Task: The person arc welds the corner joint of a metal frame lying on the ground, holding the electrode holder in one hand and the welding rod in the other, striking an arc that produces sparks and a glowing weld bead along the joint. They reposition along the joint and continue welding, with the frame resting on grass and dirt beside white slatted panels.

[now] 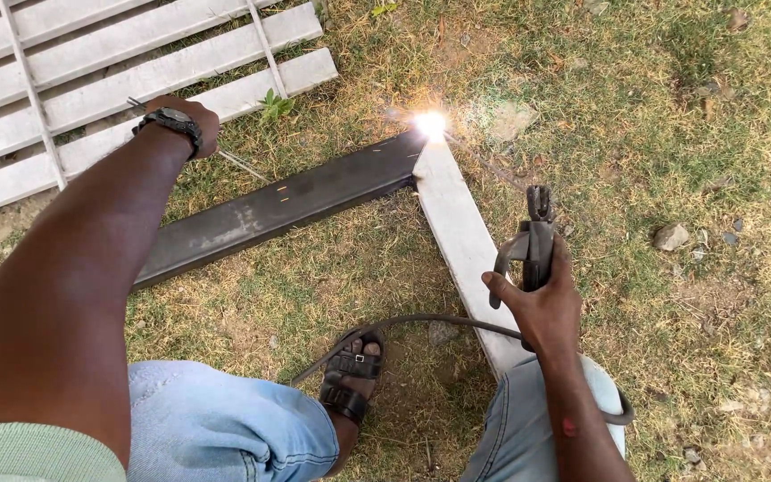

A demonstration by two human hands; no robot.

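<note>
a bright white welding arc (430,123) burns at the corner where a dark, rust-flecked rectangular steel tube (278,207) meets a pale grey-white rectangular steel tube (461,234); the two lie on the ground in a v, their mitred ends touching right under the glare. a thin welding rod (485,161) runs from the arc back to a black electrode holder (535,239), though the rod is faint and hard to follow against the grass.

the right hand (542,308) is closed firmly around the holder's handle, thumb out to the side, and a dark cable (403,323) trails from it across the ground, past the sandalled foot (350,379). the left hand (191,125), a black wristwatch (169,119) on its wrist, reaches out toward the upper left, beyond the dark tube; the back of it faces the camera — i cannot tell whether the fingers are curled on anything. thin spare rods (238,162) lie just beside it.

judging by the joint, the weld looks to be in hand at the outer tip of the corner only — no finished bead is visible along the seam toward the inner angle, which seems left to do, though the glare hides the detail.

further out, a white slatted metal panel (91,80) lies flat on the dry patchy grass (671,134), and blue jeans (225,419) cover the crouched knees.
</note>
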